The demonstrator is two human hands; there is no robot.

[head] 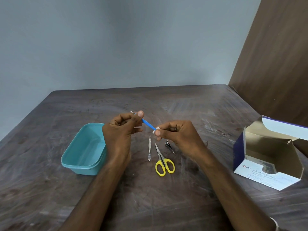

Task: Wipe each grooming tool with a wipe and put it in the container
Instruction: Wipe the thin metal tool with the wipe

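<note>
Gripping blue tool [148, 123]: left hand [121, 129] | right hand [175, 132] pinching wipe [155, 128] on it

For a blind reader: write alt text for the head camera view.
Two hands hold a blue-handled tool above a dark table: left hand grips it, right hand pinches a white wipe around it. Below lie tweezers, yellow scissors, nail clippers; teal container left, swab box right.

— What colours do we see on the table [183, 104]?
— Dark brown, with pale streaks. At nine o'clock we have a teal container [83, 152].
— And the tools?
— We see a blue-handled tool [148, 124], silver tweezers [149, 149], yellow-handled scissors [164, 165]. At three o'clock, a white-and-navy box [260, 174].
</note>
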